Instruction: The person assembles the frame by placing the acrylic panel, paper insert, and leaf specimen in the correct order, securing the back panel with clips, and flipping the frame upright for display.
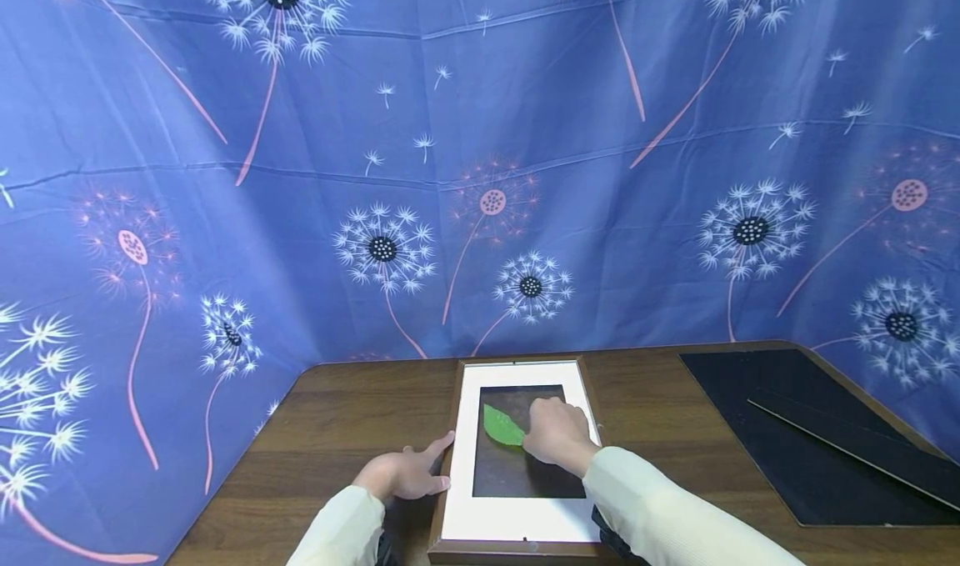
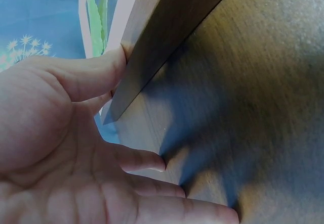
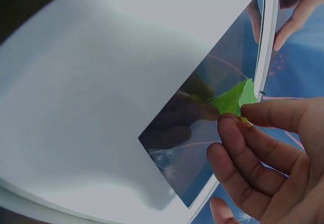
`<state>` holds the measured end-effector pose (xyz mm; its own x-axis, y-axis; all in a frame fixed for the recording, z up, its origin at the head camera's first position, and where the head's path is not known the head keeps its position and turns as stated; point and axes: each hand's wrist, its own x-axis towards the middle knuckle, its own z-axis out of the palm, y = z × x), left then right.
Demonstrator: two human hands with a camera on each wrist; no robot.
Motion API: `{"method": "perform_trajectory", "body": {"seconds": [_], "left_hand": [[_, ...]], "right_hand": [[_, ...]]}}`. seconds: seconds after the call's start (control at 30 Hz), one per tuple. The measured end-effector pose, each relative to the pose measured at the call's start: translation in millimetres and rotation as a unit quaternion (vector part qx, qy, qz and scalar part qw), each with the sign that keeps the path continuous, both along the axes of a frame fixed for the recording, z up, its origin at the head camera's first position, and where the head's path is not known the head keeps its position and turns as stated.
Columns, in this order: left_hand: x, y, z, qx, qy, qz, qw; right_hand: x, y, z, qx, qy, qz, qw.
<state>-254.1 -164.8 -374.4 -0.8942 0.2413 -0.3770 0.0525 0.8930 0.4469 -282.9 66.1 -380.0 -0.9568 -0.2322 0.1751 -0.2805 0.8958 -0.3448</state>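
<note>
A brown wooden picture frame (image 1: 517, 553) lies on the table with a white mat (image 1: 517, 518) round a dark, glossy centre (image 1: 502, 478). My right hand (image 1: 555, 434) is over that centre and pinches a green leaf (image 1: 501, 427) at its narrow end between thumb and fingers. In the right wrist view the leaf (image 3: 230, 100) mirrors in the shiny surface. At the frame's left side is my left hand (image 1: 408, 473). In the left wrist view its thumb (image 2: 96, 75) touches the frame's side (image 2: 152, 42), while the other fingers (image 2: 152, 186) reach straight down to the tabletop.
On the right of the brown wooden table (image 1: 360, 408) lies a black board (image 1: 750, 433). A dark strip with a pale edge (image 1: 847, 441) rests across it. Behind the table hangs a blue cloth (image 1: 420, 182) with dandelion prints.
</note>
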Motion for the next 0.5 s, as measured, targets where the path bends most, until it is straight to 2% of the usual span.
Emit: {"method": "perform_trajectory", "body": {"seconds": [0.5], "left_hand": [[0.4, 0.7, -0.4, 0.000, 0.001, 0.008, 1.0000]], "right_hand": [[-4.6, 0.1, 0.2, 0.017, 0.006, 0.008, 1.000]]}}
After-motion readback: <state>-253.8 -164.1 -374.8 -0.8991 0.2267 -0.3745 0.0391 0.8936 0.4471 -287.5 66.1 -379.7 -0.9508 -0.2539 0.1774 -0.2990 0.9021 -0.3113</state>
